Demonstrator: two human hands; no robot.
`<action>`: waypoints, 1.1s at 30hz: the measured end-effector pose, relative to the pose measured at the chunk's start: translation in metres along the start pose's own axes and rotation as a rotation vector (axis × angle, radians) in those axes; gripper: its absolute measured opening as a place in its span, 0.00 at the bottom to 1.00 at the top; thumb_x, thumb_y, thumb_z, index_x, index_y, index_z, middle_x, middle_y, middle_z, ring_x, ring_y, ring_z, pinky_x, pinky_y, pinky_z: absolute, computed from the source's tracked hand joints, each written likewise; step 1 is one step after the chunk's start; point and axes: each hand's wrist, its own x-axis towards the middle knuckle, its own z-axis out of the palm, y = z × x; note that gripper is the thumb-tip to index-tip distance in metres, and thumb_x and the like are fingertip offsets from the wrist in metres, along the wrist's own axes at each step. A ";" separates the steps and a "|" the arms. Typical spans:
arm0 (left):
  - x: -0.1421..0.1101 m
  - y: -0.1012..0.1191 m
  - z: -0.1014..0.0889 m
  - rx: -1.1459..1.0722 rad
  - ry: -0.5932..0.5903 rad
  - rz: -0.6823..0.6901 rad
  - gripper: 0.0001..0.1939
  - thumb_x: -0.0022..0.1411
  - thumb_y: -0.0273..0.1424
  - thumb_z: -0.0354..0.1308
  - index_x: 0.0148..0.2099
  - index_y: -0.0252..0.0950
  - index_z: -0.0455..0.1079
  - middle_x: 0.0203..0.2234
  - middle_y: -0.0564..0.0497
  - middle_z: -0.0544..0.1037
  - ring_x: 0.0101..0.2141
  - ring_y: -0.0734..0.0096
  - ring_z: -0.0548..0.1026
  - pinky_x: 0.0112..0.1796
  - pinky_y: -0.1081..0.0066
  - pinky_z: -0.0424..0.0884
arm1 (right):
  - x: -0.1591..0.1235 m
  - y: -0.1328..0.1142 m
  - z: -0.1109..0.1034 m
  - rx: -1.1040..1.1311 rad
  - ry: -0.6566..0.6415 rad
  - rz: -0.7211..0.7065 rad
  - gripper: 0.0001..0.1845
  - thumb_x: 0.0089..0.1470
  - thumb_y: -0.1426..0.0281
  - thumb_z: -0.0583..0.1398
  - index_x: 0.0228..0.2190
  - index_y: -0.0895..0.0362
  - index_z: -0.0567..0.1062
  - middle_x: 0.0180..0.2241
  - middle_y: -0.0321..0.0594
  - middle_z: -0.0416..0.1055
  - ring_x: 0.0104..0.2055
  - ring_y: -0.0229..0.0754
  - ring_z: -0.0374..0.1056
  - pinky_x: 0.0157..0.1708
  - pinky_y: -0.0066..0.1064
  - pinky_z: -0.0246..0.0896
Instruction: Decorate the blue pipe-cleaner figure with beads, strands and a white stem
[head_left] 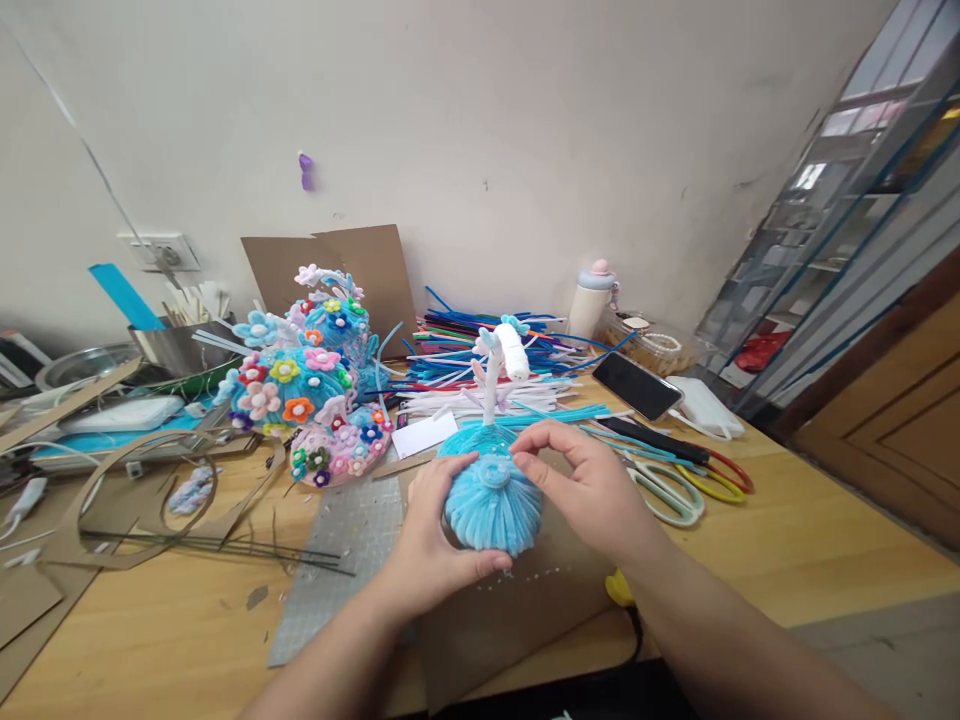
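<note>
A round light-blue pipe-cleaner craft (pixel 493 508) is in front of me, with ribbed fuzzy sides and a small coil at its middle. A white stem (pixel 491 385) rises behind the coil and bends over at the top, with a thick white roll and small blue and pink pieces on it. My left hand (pixel 431 535) grips the craft from the left, thumb below and fingers along the upper side. My right hand (pixel 577 480) is at the upper right of the coil, thumb and forefinger pinched together. What lies between those fingertips is hidden.
Flowered pipe-cleaner crafts (pixel 300 385) stand to the left, before a cardboard sheet (pixel 367 265). Loose pipe cleaners (pixel 472 350) are piled behind. On the right lie a phone (pixel 637 385), scissors (pixel 667 495), red-and-yellow-handled pliers (pixel 720 475) and a bottle (pixel 591 300). A yellow-tipped tool (pixel 619 588) is near the front.
</note>
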 end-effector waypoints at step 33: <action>-0.003 0.004 0.004 -0.282 -0.041 0.030 0.58 0.36 0.57 0.69 0.66 0.44 0.52 0.63 0.39 0.55 0.62 0.39 0.54 0.60 0.45 0.51 | -0.021 0.017 0.024 0.339 -0.069 0.006 0.11 0.49 0.65 0.66 0.38 0.49 0.77 0.49 0.41 0.71 0.55 0.51 0.66 0.57 0.50 0.59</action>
